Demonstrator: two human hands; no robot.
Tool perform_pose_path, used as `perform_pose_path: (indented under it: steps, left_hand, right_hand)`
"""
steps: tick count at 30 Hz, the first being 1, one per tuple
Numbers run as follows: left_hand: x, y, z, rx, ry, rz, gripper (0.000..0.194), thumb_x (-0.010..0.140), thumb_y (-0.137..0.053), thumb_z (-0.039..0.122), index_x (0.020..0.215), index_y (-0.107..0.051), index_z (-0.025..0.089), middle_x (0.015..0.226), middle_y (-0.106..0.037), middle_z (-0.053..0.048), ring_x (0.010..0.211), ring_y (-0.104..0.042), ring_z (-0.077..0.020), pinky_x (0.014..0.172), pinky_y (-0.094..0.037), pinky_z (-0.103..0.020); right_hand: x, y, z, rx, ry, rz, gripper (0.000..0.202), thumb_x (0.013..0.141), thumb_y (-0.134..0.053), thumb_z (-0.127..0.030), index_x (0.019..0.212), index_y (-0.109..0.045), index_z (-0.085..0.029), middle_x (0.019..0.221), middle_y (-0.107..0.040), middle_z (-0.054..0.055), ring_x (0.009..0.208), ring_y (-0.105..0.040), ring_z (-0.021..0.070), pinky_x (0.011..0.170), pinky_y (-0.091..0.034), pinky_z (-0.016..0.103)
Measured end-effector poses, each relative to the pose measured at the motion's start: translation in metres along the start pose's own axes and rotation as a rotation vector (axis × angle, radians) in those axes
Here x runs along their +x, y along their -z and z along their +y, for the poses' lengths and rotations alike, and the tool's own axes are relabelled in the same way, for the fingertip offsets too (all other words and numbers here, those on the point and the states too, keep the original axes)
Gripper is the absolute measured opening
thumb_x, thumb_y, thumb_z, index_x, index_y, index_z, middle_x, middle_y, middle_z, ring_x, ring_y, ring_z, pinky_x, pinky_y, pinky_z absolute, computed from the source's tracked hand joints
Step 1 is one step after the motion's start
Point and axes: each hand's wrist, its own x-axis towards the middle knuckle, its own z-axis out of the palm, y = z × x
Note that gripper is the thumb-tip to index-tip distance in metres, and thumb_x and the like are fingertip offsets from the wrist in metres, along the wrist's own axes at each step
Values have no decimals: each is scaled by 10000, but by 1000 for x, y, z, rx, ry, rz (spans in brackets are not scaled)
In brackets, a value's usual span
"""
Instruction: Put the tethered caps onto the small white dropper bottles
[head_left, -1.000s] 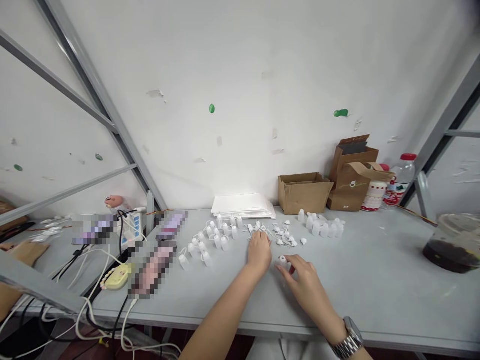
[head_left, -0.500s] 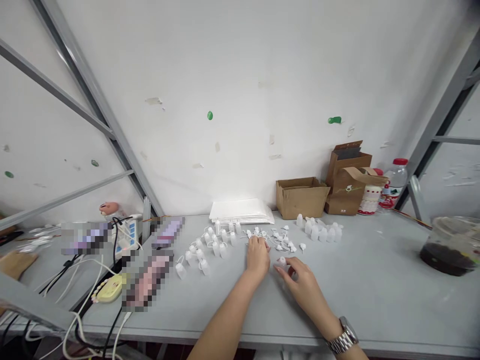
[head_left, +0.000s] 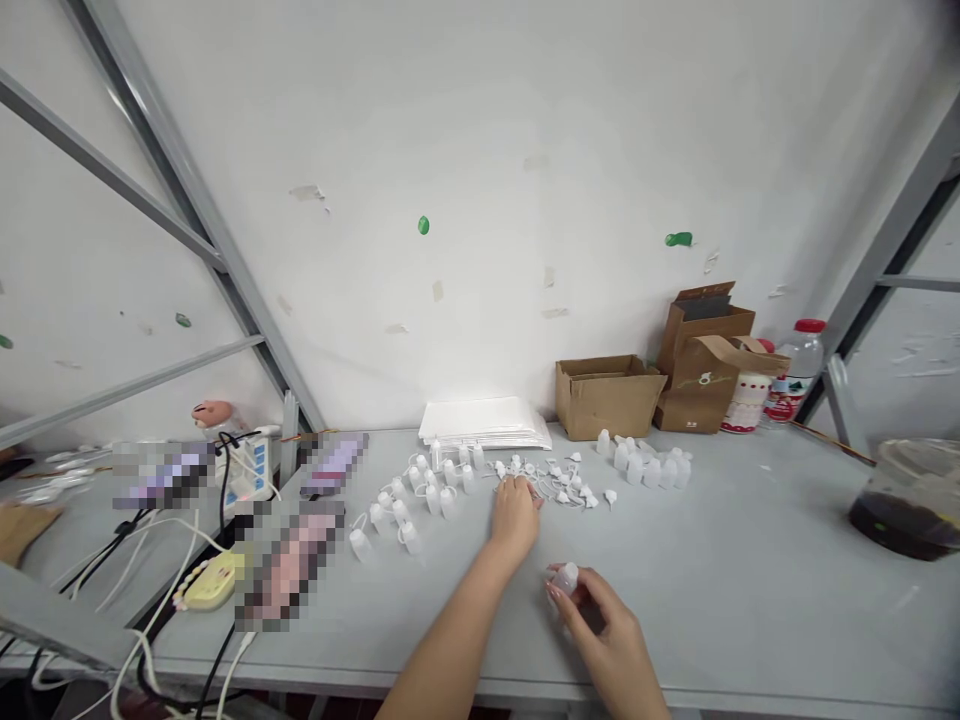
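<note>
My right hand (head_left: 600, 625) pinches a small translucent white bottle (head_left: 567, 577) between thumb and fingers, tilted, low over the front of the table. Farther forward, my left hand (head_left: 516, 512) reaches to the near left side of a pile of small white caps with loops (head_left: 574, 483). Its fingers are curled down, and their tips are hidden, so what they grip does not show. Left of it stand several small bottles with looped caps (head_left: 401, 510). Beyond the caps, to the right, several bottles without visible loops (head_left: 651, 468) sit in a cluster.
A stack of white sheets (head_left: 486, 422) lies against the wall, beside an open cardboard box (head_left: 609, 405) and a brown paper bag (head_left: 694, 385). At right is a tub of dark liquid (head_left: 904, 515). Blurred-out phones, cables and a power strip (head_left: 247, 472) occupy the left.
My right hand has drawn back toward the table's front edge with the bottle, which is now more tilted. My left hand stays at the caps. The view has shifted slightly.
</note>
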Motion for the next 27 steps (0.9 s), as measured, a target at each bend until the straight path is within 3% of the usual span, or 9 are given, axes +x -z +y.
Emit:
perform_pose_path:
  steps: [4, 12, 21, 27]
  left_hand:
    - [6, 0, -4, -51, -16, 4, 82, 758, -517, 115, 769, -581, 165, 844, -617, -78, 877, -541, -207, 794, -389, -302]
    - [10, 11, -13, -111, -16, 36, 198, 720, -592, 214, 914, -594, 174, 858, -568, -75, 884, -521, -229, 818, -382, -343]
    - [11, 2, -10, -217, -49, 25, 133, 691, -561, 78, 706, -612, 200, 795, -541, -40, 865, -509, -207, 823, -377, -331]
    - [14, 12, -8, -405, -4, 77, 81, 707, -536, 117, 698, -581, 183, 815, -563, -33, 736, -537, -154, 748, -411, -294]
  right_hand:
    - [-1, 1, -2, -19, 39, -3, 259, 792, -497, -422, 809, -606, -188, 634, -549, 2, 581, -533, 157, 595, -449, 240]
    - [-1, 2, -4, 8, -24, 3, 233, 798, -514, -398, 804, -612, -187, 617, -516, -15, 584, -509, 144, 578, -430, 221]
    - [-3, 1, -3, 29, 0, -19, 205, 806, -518, -354, 832, -622, -180, 666, -547, -5, 612, -512, 141, 595, -424, 218]
    - [-3, 2, -5, 25, 21, -10, 177, 810, -519, -329, 825, -622, -185, 651, -537, -12, 605, -509, 134, 587, -423, 211]
